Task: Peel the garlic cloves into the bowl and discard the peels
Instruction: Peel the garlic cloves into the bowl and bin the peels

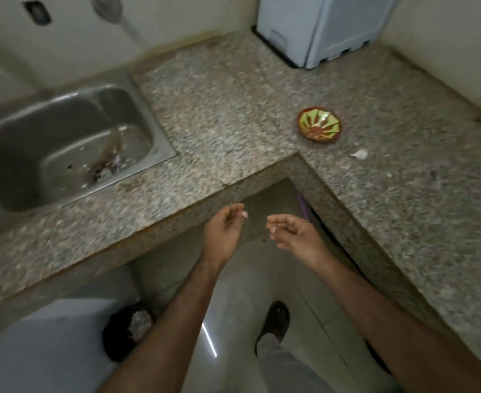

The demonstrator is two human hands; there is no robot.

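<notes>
Hovering loosely curled and holding nothing off the counter's (233,114) inner corner, left hand (223,231) and right hand (296,236) risk — in this blur — knocking the garlic clove (359,154) off the edge near the bowl (320,124).

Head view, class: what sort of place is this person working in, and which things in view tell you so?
Most likely a small home kitchen. A steel sink is set into an L-shaped speckled stone counter, a small painted bowl sits on that counter with a garlic clove beside it, and a dark bin stands on the floor below.
</notes>
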